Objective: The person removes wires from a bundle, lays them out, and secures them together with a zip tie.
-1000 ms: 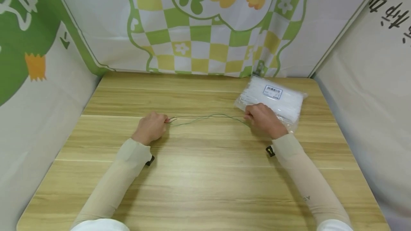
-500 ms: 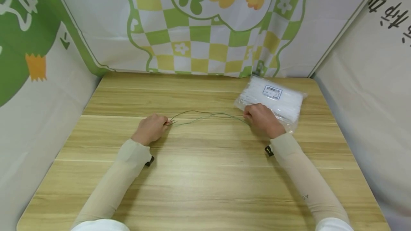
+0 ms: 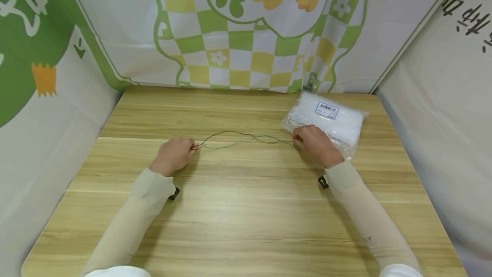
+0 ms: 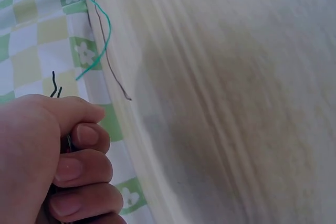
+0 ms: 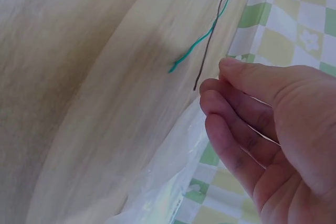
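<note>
From the left hand [image 3: 172,155] toward three o'clock, the thin, bendy green wire [image 4: 109,30] and thin dark-brown wire [image 3: 230,131] cross, and may tangle if the held ends hook them. Left fingers curl round thin black wires [image 4: 55,85]; the right hand [image 3: 315,142], loosely bent, pinches nothing visible.

"How's the light?"

"Bright and even in the head view, with pale glare low-centre on the tabletop [image 3: 234,208] and soft shadows inside the left sleeve [image 3: 123,221] and right sleeve [image 3: 374,213]."

"And the wrist pictures?"

"Hazier. In the left one a broad, blurry shadow fills mid-frame, though the left hand [image 4: 52,145], lower left, keeps clear edges. In the right one, wood grain smears and the lower-centre bag [image 5: 173,166] blurs milky."
</note>
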### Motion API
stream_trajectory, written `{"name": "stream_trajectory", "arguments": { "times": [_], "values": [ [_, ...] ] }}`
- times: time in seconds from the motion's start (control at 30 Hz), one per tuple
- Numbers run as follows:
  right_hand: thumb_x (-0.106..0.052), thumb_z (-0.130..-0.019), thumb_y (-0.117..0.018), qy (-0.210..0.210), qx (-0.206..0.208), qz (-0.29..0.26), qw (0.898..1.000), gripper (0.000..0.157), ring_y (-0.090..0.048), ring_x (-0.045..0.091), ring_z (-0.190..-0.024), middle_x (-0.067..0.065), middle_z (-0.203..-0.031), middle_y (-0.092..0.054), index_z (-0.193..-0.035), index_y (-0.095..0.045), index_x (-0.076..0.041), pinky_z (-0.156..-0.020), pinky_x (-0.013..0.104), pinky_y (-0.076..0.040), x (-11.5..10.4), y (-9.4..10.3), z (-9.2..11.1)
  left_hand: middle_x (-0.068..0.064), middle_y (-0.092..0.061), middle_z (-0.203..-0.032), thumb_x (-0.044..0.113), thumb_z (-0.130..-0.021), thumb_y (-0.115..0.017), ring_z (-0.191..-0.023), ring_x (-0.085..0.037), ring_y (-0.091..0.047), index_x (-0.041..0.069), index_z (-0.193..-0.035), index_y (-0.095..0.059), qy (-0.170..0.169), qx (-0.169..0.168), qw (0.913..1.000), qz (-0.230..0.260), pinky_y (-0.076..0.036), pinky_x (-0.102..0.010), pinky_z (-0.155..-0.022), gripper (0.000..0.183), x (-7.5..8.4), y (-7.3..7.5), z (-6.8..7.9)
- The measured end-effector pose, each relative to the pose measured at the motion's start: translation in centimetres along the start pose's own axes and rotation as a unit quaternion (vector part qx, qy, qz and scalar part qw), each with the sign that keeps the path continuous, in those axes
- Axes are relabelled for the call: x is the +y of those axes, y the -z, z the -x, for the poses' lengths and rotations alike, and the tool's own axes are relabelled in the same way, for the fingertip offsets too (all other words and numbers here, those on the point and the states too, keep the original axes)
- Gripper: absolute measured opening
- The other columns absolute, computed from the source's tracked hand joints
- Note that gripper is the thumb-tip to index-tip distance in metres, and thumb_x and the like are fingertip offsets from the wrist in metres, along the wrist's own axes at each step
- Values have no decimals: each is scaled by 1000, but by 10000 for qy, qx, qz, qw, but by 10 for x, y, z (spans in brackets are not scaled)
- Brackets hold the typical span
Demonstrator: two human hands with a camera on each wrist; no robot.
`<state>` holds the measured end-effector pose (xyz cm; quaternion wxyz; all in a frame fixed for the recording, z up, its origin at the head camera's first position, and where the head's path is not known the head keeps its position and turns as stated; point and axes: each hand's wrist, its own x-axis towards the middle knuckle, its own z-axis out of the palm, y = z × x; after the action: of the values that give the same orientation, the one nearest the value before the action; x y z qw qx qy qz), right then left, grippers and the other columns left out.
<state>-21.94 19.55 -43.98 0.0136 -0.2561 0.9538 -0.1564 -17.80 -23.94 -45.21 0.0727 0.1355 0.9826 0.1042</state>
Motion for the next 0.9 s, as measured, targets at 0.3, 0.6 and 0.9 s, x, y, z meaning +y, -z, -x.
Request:
{"name": "stream_trajectory", "arguments": {
  "times": [0.3,0.6,0.9],
  "values": [
    [-5,-95,-76,406,148,61,9990,3,-75,27,-85,11,-91,-79,-92,-78,-4,-80,42,-62,-14,4,0,-5,-54,-69,24,-108,-56,-66,-22,-50,13,-76,-57,-139,124,9997,-159,-46,-40,-60,33,14,7,3],
    [-4,-94,-76,1063,451,299,9929,5,-76,27,-82,10,-87,-79,-89,-78,-4,-80,41,-63,-28,5,-1,-2,-48,-65,21,-107,-55,-63,-20,-46,15,-73,-53,-510,358,9979,-160,-44,-37,-57,35,40,13,2],
    [-3,-95,-74,1254,313,174,9915,9,-72,18,-75,4,-83,-77,-87,-77,-6,-74,35,-62,-43,5,-2,0,-45,-64,17,-107,-56,-61,-17,-43,12,-73,-54,-984,546,9934,-226,-42,-35,-61,34,65,8,-7]
  ]
}}
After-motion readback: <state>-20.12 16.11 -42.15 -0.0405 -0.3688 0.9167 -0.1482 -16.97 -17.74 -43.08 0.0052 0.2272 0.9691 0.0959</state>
